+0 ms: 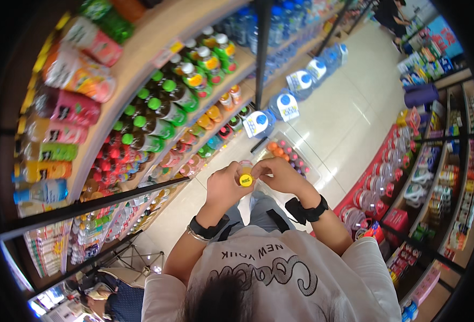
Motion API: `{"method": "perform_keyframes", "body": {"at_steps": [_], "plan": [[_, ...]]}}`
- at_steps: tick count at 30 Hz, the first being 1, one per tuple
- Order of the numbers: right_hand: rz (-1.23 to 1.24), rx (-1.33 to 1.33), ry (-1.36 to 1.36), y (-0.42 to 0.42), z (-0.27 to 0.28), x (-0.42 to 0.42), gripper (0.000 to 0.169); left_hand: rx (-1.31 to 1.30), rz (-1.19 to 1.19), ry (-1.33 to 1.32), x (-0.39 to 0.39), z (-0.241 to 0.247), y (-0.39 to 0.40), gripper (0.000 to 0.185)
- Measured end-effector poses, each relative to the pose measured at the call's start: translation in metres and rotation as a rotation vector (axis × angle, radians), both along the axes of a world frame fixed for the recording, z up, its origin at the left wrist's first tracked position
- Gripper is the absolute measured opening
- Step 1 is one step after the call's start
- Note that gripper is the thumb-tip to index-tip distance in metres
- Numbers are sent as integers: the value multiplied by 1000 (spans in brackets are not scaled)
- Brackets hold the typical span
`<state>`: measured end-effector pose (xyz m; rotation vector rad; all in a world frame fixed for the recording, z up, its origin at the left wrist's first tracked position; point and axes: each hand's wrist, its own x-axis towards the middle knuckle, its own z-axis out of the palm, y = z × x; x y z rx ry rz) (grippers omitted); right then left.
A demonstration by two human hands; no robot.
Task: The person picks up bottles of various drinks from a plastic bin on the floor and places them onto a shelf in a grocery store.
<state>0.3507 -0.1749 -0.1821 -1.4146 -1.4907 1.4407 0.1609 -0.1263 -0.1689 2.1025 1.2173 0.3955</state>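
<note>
Before my chest, my left hand [223,184] is wrapped around a small drink bottle with a yellow cap [246,180]. The bottle points cap-up toward me, and its lower part is mostly hidden. Fingers of my right hand [280,174] are bent against the bottle's right side, near the cap; how firmly they grip cannot be told. Past my hands, a clear plastic bin [316,171] sits on the floor. Inside it are several bottles with orange, pink and purple caps [287,155].
Shelves of bottled drinks [156,108] rise on the left behind black metal posts [262,56]. Large water jugs [284,105] line the tiled floor [353,88] ahead. Goods shelves [426,177] and clear jugs [369,183] flank the right. Other people [389,18] are farther off.
</note>
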Motion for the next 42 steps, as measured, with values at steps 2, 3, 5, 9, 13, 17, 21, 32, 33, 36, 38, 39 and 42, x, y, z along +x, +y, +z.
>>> {"method": "perform_keyframes", "body": {"at_steps": [2, 3, 5, 9, 13, 17, 21, 32, 33, 36, 38, 39, 42], "plan": [[96, 55, 53, 15, 15, -8, 27, 68, 51, -91, -21, 20, 6, 37], [141, 80, 79, 23, 22, -15, 30, 77, 53, -114, -33, 32, 11, 37], [199, 179, 70, 36, 39, -33, 45, 91, 56, -161, -53, 61, 21, 36], [293, 226, 122, 57, 65, -77, 76, 5, 78, -312, -89, 117, 35, 35], [242, 230, 237, 68, 85, -116, 71, -231, 112, -568, -121, 149, 52, 32], [210, 253, 294, 74, 95, -137, 63, -258, 150, -819, -134, 171, 63, 26], [164, 215, 313, 78, 104, -149, 60, -252, 182, -859, -145, 153, 72, 29], [-122, 291, 601, 106, 152, -153, 48, -220, -4, -938, -140, 96, 65, 80], [-183, 336, 543, 106, 156, -157, 48, -192, -16, -955, -135, 97, 60, 82], [-323, 410, 353, 107, 156, -170, 57, -152, 63, -876, -124, 106, 58, 85], [-293, 457, 322, 106, 158, -176, 64, -72, 143, -732, -126, 106, 60, 77], [-279, 482, 306, 105, 161, -179, 67, -141, 93, -791, -128, 104, 61, 74], [-130, 438, 484, 108, 166, -171, 71, -399, -86, -922, -138, 95, 64, 66]]}}
